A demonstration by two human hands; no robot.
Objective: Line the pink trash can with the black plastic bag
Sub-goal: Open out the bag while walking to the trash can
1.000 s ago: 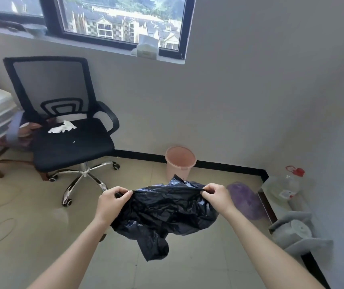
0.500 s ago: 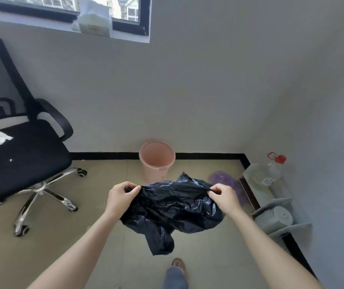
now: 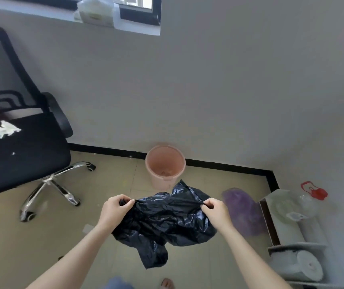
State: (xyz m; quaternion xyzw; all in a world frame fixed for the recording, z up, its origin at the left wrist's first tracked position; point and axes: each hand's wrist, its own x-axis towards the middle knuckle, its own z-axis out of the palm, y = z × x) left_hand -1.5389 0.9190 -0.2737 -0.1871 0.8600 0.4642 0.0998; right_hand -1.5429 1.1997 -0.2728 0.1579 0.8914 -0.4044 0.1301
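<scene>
The pink trash can [image 3: 164,165] stands open and upright on the floor against the wall, with a little debris at its bottom. In front of it hangs the crumpled black plastic bag [image 3: 164,224], stretched between my hands along its top edge. My left hand [image 3: 114,211] pinches the bag's left corner and my right hand [image 3: 215,211] pinches the right corner. The bag's lower part droops toward the floor and covers the base of the can.
A black office chair [image 3: 21,153] with white tissue on its seat stands at the left. A purple bag [image 3: 242,211] lies on the floor at the right, beside a low shelf [image 3: 287,226] holding a plastic jug and a paper roll. My foot [image 3: 168,283] shows at the bottom.
I have stepped closer to the trash can, which now looks larger and shows its inside. The chair has slid toward the left of view. Both hands keep hold of the bag.
</scene>
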